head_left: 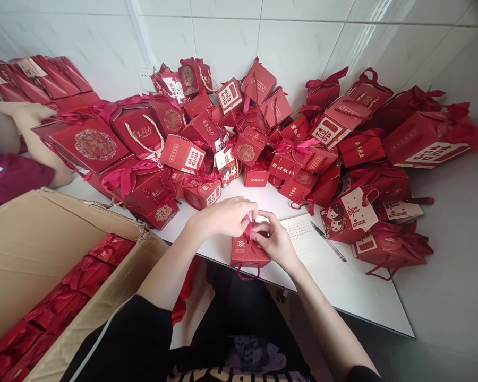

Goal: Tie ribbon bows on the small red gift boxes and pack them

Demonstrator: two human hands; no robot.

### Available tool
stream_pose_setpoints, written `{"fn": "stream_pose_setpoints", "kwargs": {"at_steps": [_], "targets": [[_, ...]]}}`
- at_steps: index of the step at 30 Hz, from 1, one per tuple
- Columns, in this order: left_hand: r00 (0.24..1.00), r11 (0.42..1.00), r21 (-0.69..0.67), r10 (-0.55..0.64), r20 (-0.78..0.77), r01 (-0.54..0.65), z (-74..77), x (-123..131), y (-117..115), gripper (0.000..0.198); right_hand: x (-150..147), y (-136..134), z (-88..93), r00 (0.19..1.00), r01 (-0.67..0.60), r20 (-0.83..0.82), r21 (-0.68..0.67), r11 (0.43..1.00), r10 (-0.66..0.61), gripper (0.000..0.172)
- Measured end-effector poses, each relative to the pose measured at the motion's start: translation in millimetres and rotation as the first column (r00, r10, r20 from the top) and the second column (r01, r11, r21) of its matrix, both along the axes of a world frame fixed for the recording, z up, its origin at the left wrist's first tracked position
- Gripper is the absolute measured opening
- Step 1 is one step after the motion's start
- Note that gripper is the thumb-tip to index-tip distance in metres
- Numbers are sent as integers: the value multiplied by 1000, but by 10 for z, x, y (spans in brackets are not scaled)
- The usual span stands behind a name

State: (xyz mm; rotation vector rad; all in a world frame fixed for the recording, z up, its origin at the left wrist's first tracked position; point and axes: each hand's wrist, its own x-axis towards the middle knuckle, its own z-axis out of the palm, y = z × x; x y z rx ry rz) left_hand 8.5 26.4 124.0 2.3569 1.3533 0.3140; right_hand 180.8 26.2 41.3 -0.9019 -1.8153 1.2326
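Observation:
At the front edge of the white table stands a small red gift box (250, 253) with a twisted cord handle hanging over its near side. Both of my hands are at its top. My left hand (233, 216) is closed, its fingers pinching a red ribbon (247, 228) that rises from the box. My right hand (274, 239) comes in from the other side, thumb and fingers curled together at the ribbon's base. Exactly what its fingertips grip is partly hidden behind them.
Many red gift boxes (249, 146) are heaped along the tiled wall. A notebook (298, 233) and a pen (329, 241) lie right of my hands. At left, a cardboard box (27, 228) holds more ribboned boxes. Another person's arm (40, 127) reaches in at far left.

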Motion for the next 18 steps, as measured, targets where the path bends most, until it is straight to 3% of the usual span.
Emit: {"fn": "stream_pose_setpoints", "kwargs": {"at_steps": [3,6,8,11,18], "targets": [[987,997,-73,37,154,-26,-83,-16,54,19,-4,-2,-12,1000,17,-14,-9,1000,-17,45],[903,984,-164,12,430,65,-177,-21,88,11,-12,-9,-7,999,35,-17,-37,999,-35,40],[851,970,-214,12,525,118,-229,-18,101,6,-17,-9,-10,999,41,-22,-52,998,-42,37],[830,970,-219,33,557,108,-301,-20,117,4,-24,-5,-40,996,54,-68,-62,997,-58,40],[814,989,-135,125,567,-58,-572,-77,86,9,-53,-16,-141,975,90,-198,-72,993,-102,48]]}}
